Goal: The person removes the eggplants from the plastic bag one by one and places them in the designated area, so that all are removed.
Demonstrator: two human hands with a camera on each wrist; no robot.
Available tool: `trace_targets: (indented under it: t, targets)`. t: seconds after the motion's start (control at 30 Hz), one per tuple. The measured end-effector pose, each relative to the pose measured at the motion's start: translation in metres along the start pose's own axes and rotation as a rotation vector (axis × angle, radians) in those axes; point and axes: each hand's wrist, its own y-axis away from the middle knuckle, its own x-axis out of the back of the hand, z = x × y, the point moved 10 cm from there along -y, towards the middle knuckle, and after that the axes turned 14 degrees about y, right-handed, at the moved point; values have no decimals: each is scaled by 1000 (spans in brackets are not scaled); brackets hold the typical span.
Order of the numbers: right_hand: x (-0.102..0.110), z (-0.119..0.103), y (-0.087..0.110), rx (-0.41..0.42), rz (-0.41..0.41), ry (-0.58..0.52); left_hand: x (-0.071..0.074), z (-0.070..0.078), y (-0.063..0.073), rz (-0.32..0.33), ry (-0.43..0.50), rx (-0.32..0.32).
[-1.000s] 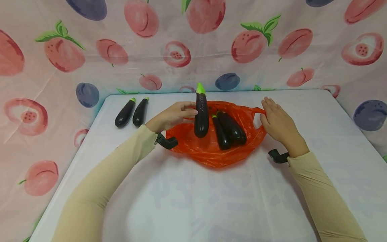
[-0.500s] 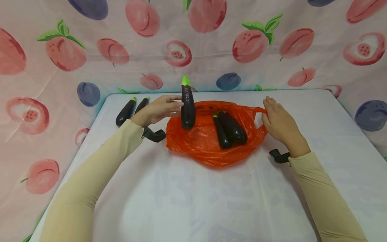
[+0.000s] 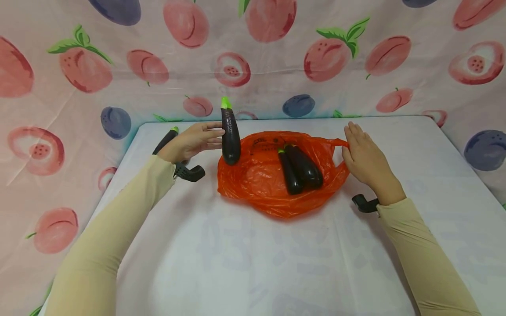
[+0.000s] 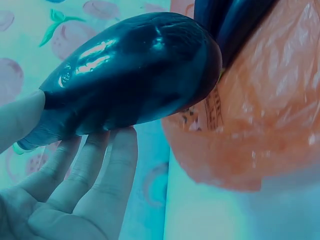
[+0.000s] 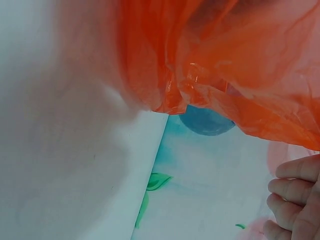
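With thumb and fingers my left hand grips a dark eggplant near its bright green cap. The eggplant hangs almost upright over the left rim of an orange plastic bag, and its glossy round end fills much of the left wrist view. My right hand pinches the bag's right handle, the fingers fairly straight; the thumb's contact is partly hidden. Inside the bag lie a slim eggplant and a thicker eggplant, side by side.
On the white table, behind my left hand and wrist, another eggplant lies partly hidden. A fruit-patterned cloth hangs behind the table's far edge.
My left hand has carried the eggplant leftward from over the middle of the bag to its left rim, coming in front of the table eggplants. The right hand and the bag have hardly moved.
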Motion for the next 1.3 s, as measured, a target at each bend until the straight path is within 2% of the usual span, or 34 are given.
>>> trace_targets:
  t: [0.4,0.7,1.3]
  targets:
    - [-1,-1,0,-2,-10,11,33,-1,0,59,-21,42]
    - [-1,-1,0,-2,-22,11,46,1,5,68,-74,51]
    - [-3,0,0,-6,-36,8,74,-7,1,124,-76,51]
